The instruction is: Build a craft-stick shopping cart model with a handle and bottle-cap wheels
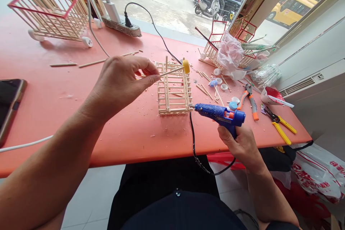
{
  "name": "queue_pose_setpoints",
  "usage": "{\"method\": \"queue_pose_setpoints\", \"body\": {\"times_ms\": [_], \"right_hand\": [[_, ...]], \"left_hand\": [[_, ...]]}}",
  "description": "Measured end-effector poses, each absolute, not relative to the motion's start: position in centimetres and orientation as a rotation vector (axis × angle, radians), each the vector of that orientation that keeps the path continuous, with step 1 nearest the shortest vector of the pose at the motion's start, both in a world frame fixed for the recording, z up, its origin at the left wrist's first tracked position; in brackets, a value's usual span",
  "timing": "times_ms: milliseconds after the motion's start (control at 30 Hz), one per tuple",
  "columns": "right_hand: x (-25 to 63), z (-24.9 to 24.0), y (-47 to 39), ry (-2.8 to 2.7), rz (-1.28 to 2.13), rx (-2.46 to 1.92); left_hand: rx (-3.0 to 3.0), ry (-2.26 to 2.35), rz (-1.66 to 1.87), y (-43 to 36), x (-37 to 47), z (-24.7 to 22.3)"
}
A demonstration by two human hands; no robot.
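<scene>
Between thumb and fingers, my left hand (122, 81) pinches a thin wooden stick (171, 72) with a yellow bottle cap (186, 67) on its far end. The stick and cap are over a small frame of wooden sticks (175, 93) lying on the red-orange table. My right hand (241, 143) is wrapped round the handle of a blue glue gun (219, 114). The gun's nozzle points left and is close to the frame's lower right corner; whether it touches I cannot tell. A black cord hangs from the gun below the table edge.
A finished-looking stick cart (54, 10) stands back left near a power strip (121, 25). Stick offcuts, caps, orange-handled pliers (249, 100) and yellow-handled pliers (280, 124) lie right. More carts and a crumpled pink bag (230, 50) are behind. A phone (10, 107) rests left.
</scene>
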State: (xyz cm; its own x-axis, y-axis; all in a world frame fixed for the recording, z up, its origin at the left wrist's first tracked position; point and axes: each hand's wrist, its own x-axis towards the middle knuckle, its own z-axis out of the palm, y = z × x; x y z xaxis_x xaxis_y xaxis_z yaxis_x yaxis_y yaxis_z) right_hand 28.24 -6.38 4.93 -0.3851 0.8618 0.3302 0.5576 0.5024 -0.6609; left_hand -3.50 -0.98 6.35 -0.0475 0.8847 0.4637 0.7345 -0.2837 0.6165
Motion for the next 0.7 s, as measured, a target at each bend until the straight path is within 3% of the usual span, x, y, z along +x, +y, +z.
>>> {"method": "queue_pose_setpoints", "body": {"times_ms": [700], "right_hand": [[28.18, 4.70, -6.30, -2.065, 0.527, -1.173]], "left_hand": [[2.026, 1.739, 1.276, -0.89, -3.50, 6.61]]}}
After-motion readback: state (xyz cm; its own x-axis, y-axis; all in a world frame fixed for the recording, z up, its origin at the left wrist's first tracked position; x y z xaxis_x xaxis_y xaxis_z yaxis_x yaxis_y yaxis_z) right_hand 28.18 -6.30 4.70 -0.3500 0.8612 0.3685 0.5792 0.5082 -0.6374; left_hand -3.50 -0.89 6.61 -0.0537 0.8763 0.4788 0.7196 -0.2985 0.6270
